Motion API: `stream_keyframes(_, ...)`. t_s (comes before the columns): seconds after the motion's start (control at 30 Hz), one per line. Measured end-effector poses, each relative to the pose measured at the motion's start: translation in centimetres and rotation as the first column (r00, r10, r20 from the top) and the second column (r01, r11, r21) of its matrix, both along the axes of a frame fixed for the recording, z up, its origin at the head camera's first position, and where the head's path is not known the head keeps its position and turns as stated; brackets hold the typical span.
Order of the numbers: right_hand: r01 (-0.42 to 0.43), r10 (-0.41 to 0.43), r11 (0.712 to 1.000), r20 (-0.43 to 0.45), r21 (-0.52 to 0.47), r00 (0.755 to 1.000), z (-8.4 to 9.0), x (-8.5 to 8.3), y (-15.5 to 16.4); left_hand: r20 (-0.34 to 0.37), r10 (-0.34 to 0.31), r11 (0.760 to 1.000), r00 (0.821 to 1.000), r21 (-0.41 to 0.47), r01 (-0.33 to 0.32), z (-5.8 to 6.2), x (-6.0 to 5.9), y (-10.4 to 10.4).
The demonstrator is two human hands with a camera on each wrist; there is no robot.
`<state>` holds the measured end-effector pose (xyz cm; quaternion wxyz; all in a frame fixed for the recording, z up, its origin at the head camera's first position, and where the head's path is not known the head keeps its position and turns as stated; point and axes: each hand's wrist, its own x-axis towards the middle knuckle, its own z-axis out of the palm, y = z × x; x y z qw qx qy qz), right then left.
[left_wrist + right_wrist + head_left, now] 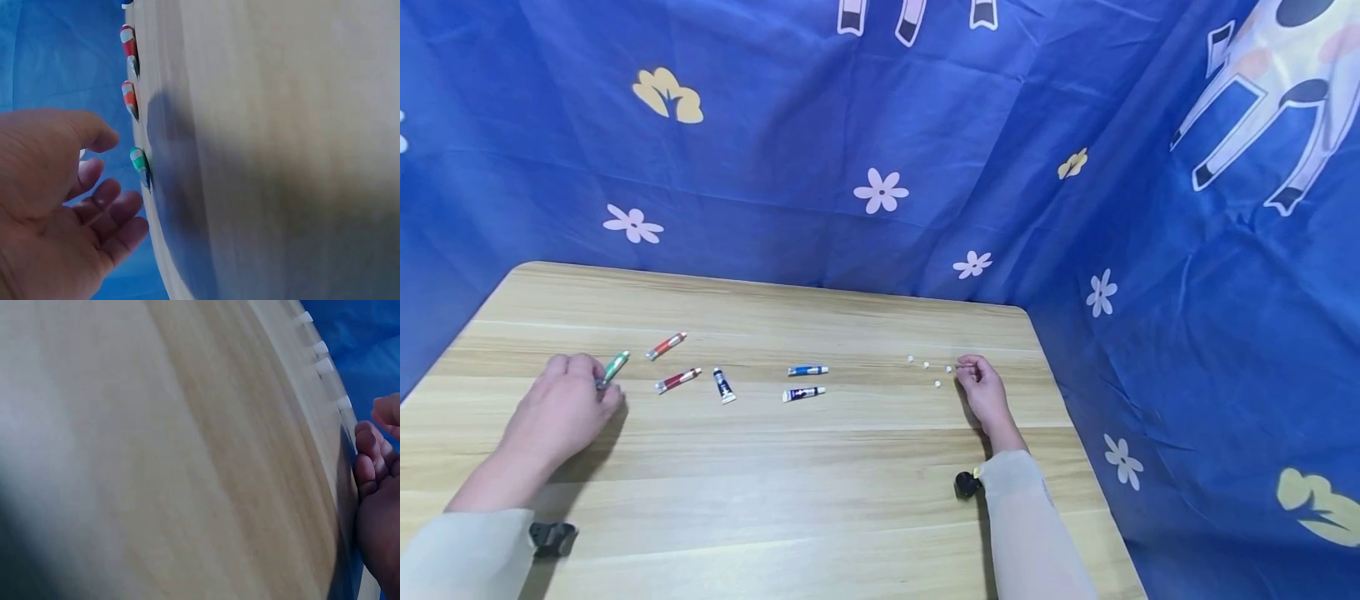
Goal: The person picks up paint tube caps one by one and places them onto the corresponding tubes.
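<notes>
Green tube (617, 365) lies on the left part of the table (737, 492), just beside the fingertips of the left hand (565, 408), with the orange tube (666, 346) and red tube (677, 381) off to its right. Left grip: thumb and fingers parted, fingers loosely bent, no pinch on the tube; the left wrist view shows a gap. Contact is hard to confirm, since the hand covers the tube's near end in the head view. Right hand (987, 396) is relaxed beside the nearest white piece (948, 369), thumb and fingers apart, nothing seen in them. Step in hand reads as handling the green tube, pick-up or release unclear. To do it well: thumb one side, fingers the other, close across the barrel at about mid-length, squeeze lightly since the tube is probably soft, lift straight up, keep knuckles off the orange tube. If releasing, spread evenly so it doesn't roll. Orientation: tube lies flat, long axis diagonal; pale tip points away from the person and to the right, thin flattened tail back toward the left hand. Orange tube runs on a roughly similar slant.
</notes>
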<state>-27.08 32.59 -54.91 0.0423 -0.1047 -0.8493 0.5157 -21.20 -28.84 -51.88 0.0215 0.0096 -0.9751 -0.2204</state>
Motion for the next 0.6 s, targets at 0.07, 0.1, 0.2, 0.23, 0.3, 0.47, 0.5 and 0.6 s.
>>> stream_keyframes(0.07,-0.008,0.008,0.999,0.013,0.045,1.0,-0.1,-0.2,0.0,0.009,0.011,1.0,1.0,0.004,-0.011,-0.2,-0.3,-0.3)
stream_keyframes(0.1,-0.012,0.011,0.998,0.019,0.066,1.0,-0.2,-0.3,0.0,0.015,0.011,1.0,1.0,0.006,-0.011,-0.4,-0.4,-0.4)
stream_keyframes(0.2,-0.03,0.026,0.993,0.035,0.113,0.999,-0.2,-0.6,0.1,0.037,0.018,1.0,0.999,0.012,-0.018,-0.7,-0.9,-0.8)
stream_keyframes(0.23,-0.036,0.031,0.992,0.043,0.124,0.999,-0.2,-0.7,0.1,0.042,0.02,1.0,0.999,0.013,-0.021,-0.8,-1.0,-0.9)
stream_keyframes(0.3,-0.051,0.044,0.991,0.06,0.127,0.997,-0.2,-0.7,0.2,0.053,0.028,0.999,0.998,0.013,-0.029,-0.9,-1.2,-1.2)
stream_keyframes(0.47,-0.07,0.057,0.986,0.091,0.148,0.994,-0.1,-0.7,0.1,0.059,0.031,0.999,0.998,0.007,-0.032,-0.8,-1.7,-1.3)
stream_keyframes(0.5,-0.071,0.058,0.985,0.091,0.156,0.994,0.0,-0.7,0.0,0.057,0.028,1.0,0.998,0.005,-0.029,-0.8,-1.8,-1.3)
stream_keyframes(0.6,-0.074,0.06,0.98,0.085,0.182,0.995,0.1,-0.7,-0.1,0.052,0.017,1.0,0.999,-0.011,-0.017,-0.7,-2.1,-1.3)
